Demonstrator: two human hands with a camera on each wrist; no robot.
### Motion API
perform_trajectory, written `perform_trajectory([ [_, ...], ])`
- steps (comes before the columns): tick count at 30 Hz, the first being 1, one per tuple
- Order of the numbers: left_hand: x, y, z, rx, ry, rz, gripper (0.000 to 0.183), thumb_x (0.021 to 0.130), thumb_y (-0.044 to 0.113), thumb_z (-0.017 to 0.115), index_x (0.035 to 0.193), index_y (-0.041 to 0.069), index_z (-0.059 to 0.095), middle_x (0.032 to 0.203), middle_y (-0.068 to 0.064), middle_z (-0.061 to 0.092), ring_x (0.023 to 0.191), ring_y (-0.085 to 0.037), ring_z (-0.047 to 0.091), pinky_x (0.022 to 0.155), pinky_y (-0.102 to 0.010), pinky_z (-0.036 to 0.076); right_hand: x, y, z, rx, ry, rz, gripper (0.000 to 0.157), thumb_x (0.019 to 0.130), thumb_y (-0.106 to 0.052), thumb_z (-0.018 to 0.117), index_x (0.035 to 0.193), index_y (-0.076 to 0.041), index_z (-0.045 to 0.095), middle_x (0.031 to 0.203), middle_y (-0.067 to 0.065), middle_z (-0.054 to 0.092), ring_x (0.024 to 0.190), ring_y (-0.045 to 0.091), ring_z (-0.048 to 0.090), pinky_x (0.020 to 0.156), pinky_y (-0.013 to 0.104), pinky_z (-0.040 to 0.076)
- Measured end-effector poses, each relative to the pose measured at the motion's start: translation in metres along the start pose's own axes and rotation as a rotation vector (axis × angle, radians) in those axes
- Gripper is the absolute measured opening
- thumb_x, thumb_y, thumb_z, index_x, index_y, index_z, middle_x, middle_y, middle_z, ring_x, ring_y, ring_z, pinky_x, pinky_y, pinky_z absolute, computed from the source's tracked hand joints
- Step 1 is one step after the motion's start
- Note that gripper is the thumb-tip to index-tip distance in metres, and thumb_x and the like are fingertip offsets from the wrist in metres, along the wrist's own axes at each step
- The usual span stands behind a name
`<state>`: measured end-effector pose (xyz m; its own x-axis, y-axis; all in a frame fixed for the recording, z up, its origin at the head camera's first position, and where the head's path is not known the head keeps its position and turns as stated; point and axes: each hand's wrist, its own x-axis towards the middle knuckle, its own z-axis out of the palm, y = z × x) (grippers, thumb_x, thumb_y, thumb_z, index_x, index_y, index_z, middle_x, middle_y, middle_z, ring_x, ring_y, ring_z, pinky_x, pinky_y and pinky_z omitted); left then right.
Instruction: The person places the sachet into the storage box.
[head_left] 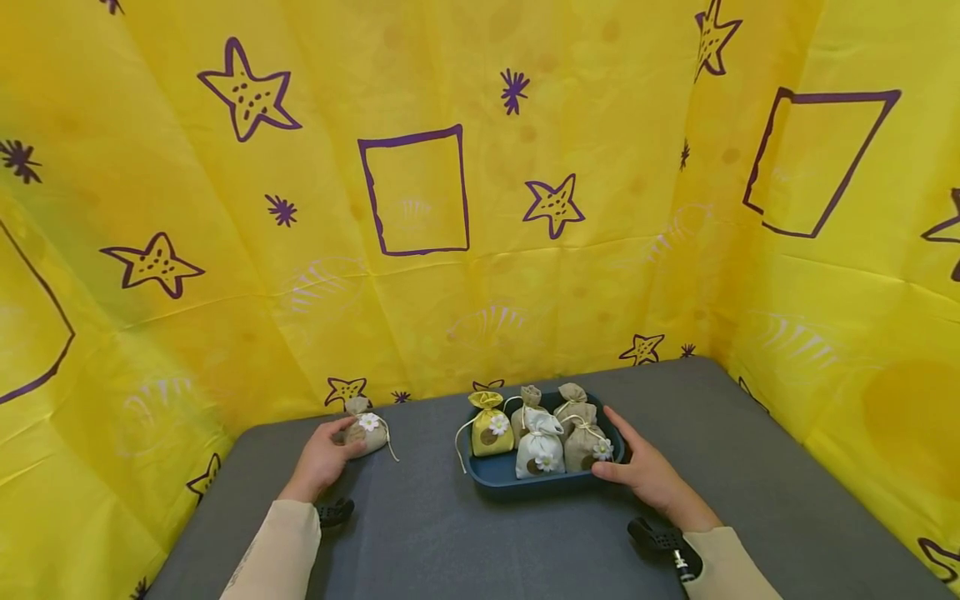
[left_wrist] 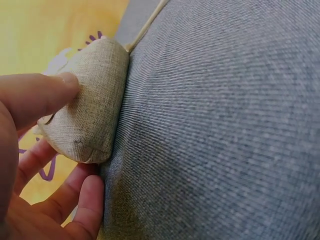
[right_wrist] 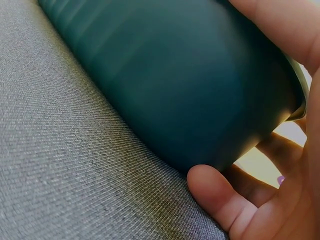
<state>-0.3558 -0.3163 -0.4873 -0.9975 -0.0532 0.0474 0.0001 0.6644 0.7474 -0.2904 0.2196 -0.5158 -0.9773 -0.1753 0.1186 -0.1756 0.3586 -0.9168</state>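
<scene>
On the left of the table, my left hand grips a beige drawstring pouch with a white daisy on its front. In the left wrist view the thumb presses one side of that pouch, its base against the grey cloth, fingers around the far side. My right hand holds the right end of a dark blue tray, thumb near the front rim and fingers behind. Inside the tray stand a yellow pouch, a white pouch and several beige pouches. The tray's smooth wall fills the right wrist view.
A grey cloth covers the table. Yellow curtains with purple stars hang close behind and beside it. The yellow pouch's cord trails over the tray's left rim. Each wrist carries a black strap mount.
</scene>
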Motion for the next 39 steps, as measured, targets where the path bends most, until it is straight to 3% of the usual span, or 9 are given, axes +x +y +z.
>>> perform_trajectory([
  [12, -0.009, 0.004, 0.008, 0.086, 0.03, 0.074, 0.051, 0.091, 0.012, 0.072, 0.138, 0.0, 0.056, 0.135, -0.024, 0.047, 0.104, -0.036, 0.056, 0.09, -0.054, 0.044, 0.002, 0.005, 0.001, -0.019, 0.002, 0.002, 0.096, 0.086, -0.031, 0.079, 0.161, -0.02, 0.019, 0.161, 0.019, 0.019, 0.142, 0.043, 0.022, 0.107, 0.067, 0.019],
  [23, -0.036, 0.012, 0.025, 0.095, 0.031, 0.088, 0.051, 0.088, 0.012, 0.076, 0.136, 0.005, 0.061, 0.13, -0.014, 0.051, 0.094, -0.027, 0.055, 0.075, -0.04, 0.047, 0.002, 0.005, 0.0, -0.017, -0.001, -0.013, 0.096, 0.086, -0.028, 0.08, 0.16, -0.022, 0.02, 0.161, 0.019, 0.019, 0.142, 0.043, 0.022, 0.107, 0.067, 0.021],
  [27, -0.048, 0.016, 0.029, 0.049, 0.015, 0.07, 0.054, 0.086, 0.015, 0.078, 0.136, 0.007, 0.061, 0.134, -0.017, 0.047, 0.096, -0.029, 0.056, 0.075, -0.04, 0.048, 0.002, 0.006, 0.0, -0.007, -0.007, -0.012, 0.096, 0.086, -0.029, 0.079, 0.16, -0.022, 0.02, 0.162, 0.018, 0.018, 0.143, 0.043, 0.021, 0.107, 0.067, 0.019],
  [31, -0.052, 0.018, 0.029, -0.133, -0.017, 0.014, 0.063, 0.091, 0.025, 0.075, 0.146, 0.01, 0.049, 0.146, -0.023, 0.037, 0.116, -0.04, 0.054, 0.08, -0.042, 0.052, 0.001, 0.006, -0.001, -0.011, -0.003, -0.004, 0.095, 0.087, -0.03, 0.079, 0.161, -0.022, 0.019, 0.161, 0.019, 0.018, 0.142, 0.044, 0.021, 0.107, 0.067, 0.019],
  [33, -0.051, 0.019, 0.031, -0.204, -0.025, 0.003, 0.064, 0.094, 0.029, 0.071, 0.149, 0.01, 0.045, 0.146, -0.024, 0.04, 0.119, -0.041, 0.053, 0.081, -0.041, 0.053, 0.001, 0.004, -0.002, -0.014, 0.003, -0.003, 0.095, 0.086, -0.03, 0.079, 0.16, -0.022, 0.02, 0.161, 0.02, 0.019, 0.142, 0.044, 0.022, 0.107, 0.067, 0.02],
  [39, -0.053, 0.017, 0.039, -0.137, 0.014, 0.021, 0.049, 0.095, 0.023, 0.069, 0.139, 0.008, 0.056, 0.128, -0.021, 0.06, 0.115, -0.036, 0.057, 0.088, -0.046, 0.049, -0.001, 0.002, -0.002, -0.005, -0.002, -0.008, 0.095, 0.087, -0.027, 0.079, 0.16, -0.023, 0.02, 0.161, 0.019, 0.019, 0.143, 0.043, 0.021, 0.107, 0.066, 0.02],
])
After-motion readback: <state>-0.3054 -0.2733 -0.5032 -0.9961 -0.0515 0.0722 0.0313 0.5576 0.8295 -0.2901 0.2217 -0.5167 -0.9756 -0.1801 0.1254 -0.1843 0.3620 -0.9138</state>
